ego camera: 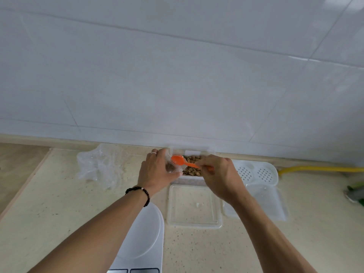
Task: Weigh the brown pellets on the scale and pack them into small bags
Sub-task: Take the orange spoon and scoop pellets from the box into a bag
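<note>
My left hand point(156, 171) grips a small clear bag point(174, 167) with some brown pellets in its bottom, held beside a clear tub point(192, 179). Brown pellets point(194, 160) fill that tub against the wall. My right hand point(219, 175) pinches the handle of an orange spoon point(178, 160), whose bowl is at the bag's mouth. The white scale point(144, 239) lies near the front edge, under my left forearm, with nothing on its pan.
A clear lid or shallow tray point(194, 205) lies in front of the tub. Crumpled clear bags point(98, 166) sit at the left. A white perforated tray point(256, 172) and another clear tray point(266, 201) lie at the right, beyond them a yellow hose point(315, 169).
</note>
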`<state>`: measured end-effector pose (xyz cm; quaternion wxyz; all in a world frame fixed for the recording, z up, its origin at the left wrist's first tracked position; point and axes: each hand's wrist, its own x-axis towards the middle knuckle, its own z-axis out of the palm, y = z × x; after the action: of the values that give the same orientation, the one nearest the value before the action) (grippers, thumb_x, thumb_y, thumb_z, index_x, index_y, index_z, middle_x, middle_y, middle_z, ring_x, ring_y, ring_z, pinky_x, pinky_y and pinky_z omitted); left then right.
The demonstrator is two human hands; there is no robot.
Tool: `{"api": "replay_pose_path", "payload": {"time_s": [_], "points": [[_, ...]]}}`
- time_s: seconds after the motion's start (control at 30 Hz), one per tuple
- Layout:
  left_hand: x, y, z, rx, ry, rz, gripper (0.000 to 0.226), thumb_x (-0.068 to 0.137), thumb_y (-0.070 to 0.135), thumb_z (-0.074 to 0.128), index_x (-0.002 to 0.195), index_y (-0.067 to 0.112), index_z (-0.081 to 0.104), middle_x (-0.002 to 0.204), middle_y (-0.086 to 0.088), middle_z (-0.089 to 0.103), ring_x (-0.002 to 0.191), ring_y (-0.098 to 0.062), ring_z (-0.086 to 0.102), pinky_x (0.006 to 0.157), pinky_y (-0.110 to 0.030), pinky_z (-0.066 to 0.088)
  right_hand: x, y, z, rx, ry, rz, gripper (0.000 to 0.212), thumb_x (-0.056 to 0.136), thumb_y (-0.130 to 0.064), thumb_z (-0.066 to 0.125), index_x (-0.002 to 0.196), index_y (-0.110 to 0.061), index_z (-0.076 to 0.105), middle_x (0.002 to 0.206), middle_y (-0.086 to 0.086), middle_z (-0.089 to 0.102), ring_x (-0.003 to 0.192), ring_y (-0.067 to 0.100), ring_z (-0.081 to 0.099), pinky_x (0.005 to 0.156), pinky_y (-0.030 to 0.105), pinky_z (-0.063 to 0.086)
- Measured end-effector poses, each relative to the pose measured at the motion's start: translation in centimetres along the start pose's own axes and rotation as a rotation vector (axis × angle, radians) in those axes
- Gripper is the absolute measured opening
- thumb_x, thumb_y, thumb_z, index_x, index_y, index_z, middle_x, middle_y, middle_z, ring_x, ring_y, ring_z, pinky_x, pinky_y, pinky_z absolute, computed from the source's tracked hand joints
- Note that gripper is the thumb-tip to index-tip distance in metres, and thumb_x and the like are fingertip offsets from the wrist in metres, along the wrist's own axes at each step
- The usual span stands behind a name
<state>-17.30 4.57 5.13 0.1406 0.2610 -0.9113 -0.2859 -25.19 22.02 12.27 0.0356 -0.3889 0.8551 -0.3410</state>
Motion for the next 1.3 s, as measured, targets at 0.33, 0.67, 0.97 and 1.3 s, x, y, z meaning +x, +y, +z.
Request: {"api": "replay_pose_path", "payload": {"time_s": [0.33,0.67,0.97,1.3], "points": [[-0.4,-0.4,-0.1,0.060,0.002,0.017,0.066,0.067,0.052,0.074,0.119,0.021,0.048,0.103,0.003,0.047,0.097,-0.019,0.049,0.074,-0.032,0.043,0.7,1.7,-0.4,0.134,0.211,0.274,0.026,0.085,0.001,0.056,0.089,-0.014,0.077,0.077,-0.002,0.072,0.043,0.004,0.050,0.041,0.012,0.035],[-1.4,-1.6,-1.2,0.159,0.008,0.041,0.066,0.071,0.056,0.070,0.121,0.018,0.050,0.108,-0.001,0.052,0.102,-0.024,0.050,0.085,-0.037,0.045,2.2,4.6,4.7,0.122,0.010,0.528,0.030,0.086,0.000,0.050,0.092,-0.012,0.077,0.065,-0.003,0.064,0.067,0.028,0.068,0.062,0.034,0.057],[-1.3,-2.5,-1.4,0.178,0.007,0.034,0.074,0.069,0.057,0.072,0.128,0.019,0.047,0.110,-0.001,0.052,0.103,-0.022,0.049,0.086,-0.036,0.045,2.4,4.7,5.4,0.654,0.112,0.865,0.021,0.086,0.008,0.054,0.086,-0.003,0.072,0.085,0.019,0.068,0.050,0.016,0.053,0.049,0.025,0.043],[-0.4,-1.6,-0.6,0.183,-0.054,0.035,0.066,0.070,0.054,0.072,0.120,0.019,0.048,0.110,0.000,0.051,0.105,-0.021,0.049,0.085,-0.035,0.045,1.4,4.8,2.6,0.853,0.215,0.903,0.017,0.086,0.010,0.054,0.093,0.006,0.069,0.073,0.018,0.062,0.048,0.013,0.046,0.043,0.020,0.039]]}}
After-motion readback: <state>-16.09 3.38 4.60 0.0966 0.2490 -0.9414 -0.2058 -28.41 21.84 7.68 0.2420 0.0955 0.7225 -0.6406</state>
